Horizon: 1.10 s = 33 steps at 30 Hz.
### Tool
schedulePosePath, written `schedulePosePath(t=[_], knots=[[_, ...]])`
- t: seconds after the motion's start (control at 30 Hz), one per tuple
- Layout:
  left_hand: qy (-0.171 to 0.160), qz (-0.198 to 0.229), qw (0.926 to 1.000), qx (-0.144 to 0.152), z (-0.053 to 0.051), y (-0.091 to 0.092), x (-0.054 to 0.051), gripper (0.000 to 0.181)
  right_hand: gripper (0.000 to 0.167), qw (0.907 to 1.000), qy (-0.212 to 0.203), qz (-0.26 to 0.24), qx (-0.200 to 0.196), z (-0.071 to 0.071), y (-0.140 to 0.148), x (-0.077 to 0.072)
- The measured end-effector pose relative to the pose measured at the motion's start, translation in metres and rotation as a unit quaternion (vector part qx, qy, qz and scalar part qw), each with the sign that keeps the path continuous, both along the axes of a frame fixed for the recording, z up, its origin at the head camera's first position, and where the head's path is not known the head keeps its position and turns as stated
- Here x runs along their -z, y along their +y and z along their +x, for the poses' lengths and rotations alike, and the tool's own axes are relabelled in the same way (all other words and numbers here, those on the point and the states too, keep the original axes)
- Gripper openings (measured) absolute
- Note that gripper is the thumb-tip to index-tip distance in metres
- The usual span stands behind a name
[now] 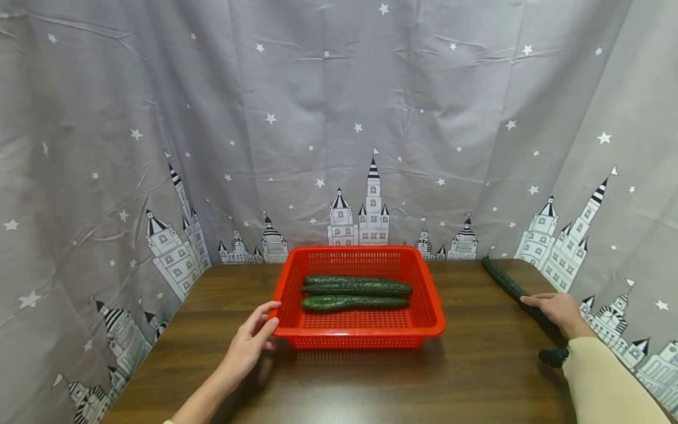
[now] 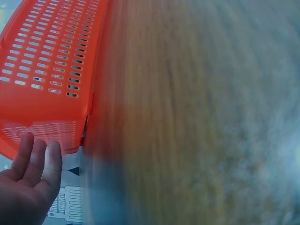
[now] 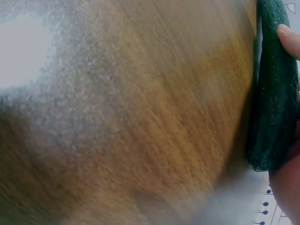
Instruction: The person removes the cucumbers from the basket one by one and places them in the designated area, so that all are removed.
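Starry grey curtain (image 1: 328,123) behind — red basket (image 1: 360,331) on brown table (image 1: 365,383).

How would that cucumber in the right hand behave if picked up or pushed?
The cucumber would probably roll if released and pushed, being long and rounded. It looks stiff, running nearly straight past the right hand. Its small surface bumps might make it less slippery.

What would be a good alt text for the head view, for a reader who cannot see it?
A person's left hand holds the left side of a red basket with three cucumbers inside, while the right hand grips another cucumber at the right of the brown table. Behind hangs a gray curtain printed with castles and stars.
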<state>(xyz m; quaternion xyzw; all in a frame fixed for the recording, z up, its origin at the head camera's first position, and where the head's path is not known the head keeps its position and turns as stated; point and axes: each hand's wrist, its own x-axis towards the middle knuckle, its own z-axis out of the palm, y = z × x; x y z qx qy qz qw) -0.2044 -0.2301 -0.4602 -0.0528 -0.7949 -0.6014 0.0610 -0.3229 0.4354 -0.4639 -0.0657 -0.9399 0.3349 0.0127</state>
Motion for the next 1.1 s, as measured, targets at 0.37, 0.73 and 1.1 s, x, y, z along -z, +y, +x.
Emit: schedulePosePath(t=[0.37, 0.73, 1.1], knots=[[0.005, -0.004, 1.0, 0.005, 0.002, -0.002, -0.001, 0.039, 0.067, 1.0, 0.001, -0.008, -0.002, 0.002, -0.006, -0.003], [0.011, -0.003, 0.9999, 0.005, 0.001, -0.001, -0.001, 0.038, 0.074, 0.9999, -0.006, -0.011, -0.01, -0.002, 0.0, 0.006], [0.011, -0.002, 0.9999, 0.005, 0.0, 0.0, 0.0, 0.038, 0.078, 0.9996, -0.015, -0.017, -0.018, -0.001, 0.001, 0.007]])
